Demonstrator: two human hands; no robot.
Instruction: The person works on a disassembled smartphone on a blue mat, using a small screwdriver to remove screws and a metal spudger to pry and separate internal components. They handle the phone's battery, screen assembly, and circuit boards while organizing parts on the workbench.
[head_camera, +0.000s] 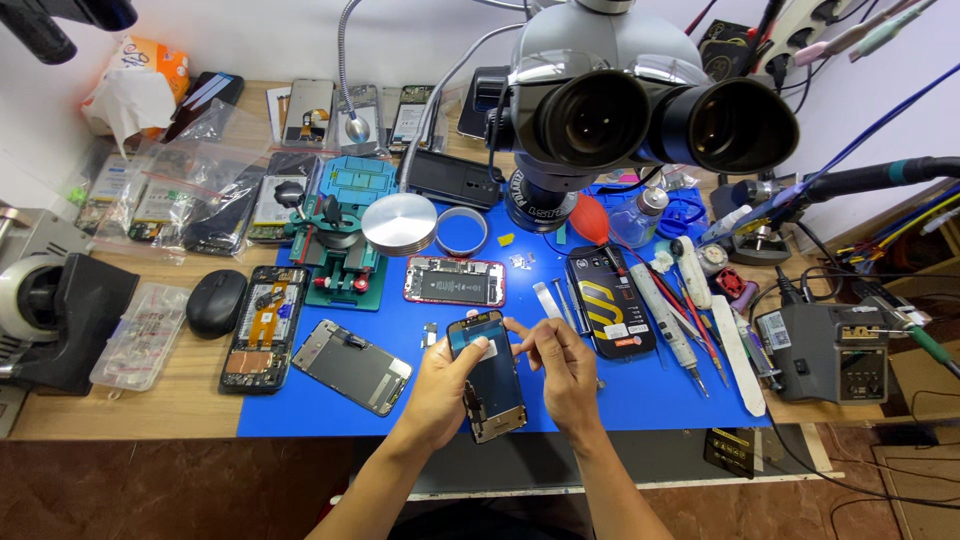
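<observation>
- Left hand (440, 385) grasps a detached phone screen assembly (490, 375) from the side and below, thumb across its upper face, holding it above the front edge of the blue work mat (620, 395).
- Right hand (565, 370) is pinched at the top end of the screen assembly, fingertips (518, 335) touching a small pale part there — whether it is a tab, a sticker or a flex end cannot be told.
- The assembly is tilted, its dark glass showing, with a metal-edged lower end towards the person.
- Step in hand, by judgement: fine fingertip work at the top edge of the screen while the other hand steadies it.
- Next move, by judgement: calls for a firm hold by the left hand and a slow, even pull or press by the right — the part is small and likely fragile.
- Just beyond the hands lies an opened red-framed phone body (455, 281); left of them a second display panel (352, 366) lies face down.
- To the right, touching the mat, are a dark phone back cover (610, 300) and several screwdrivers (665, 320).
- A stereo microscope (640, 110) hangs over the wooden surface (120, 415).
</observation>
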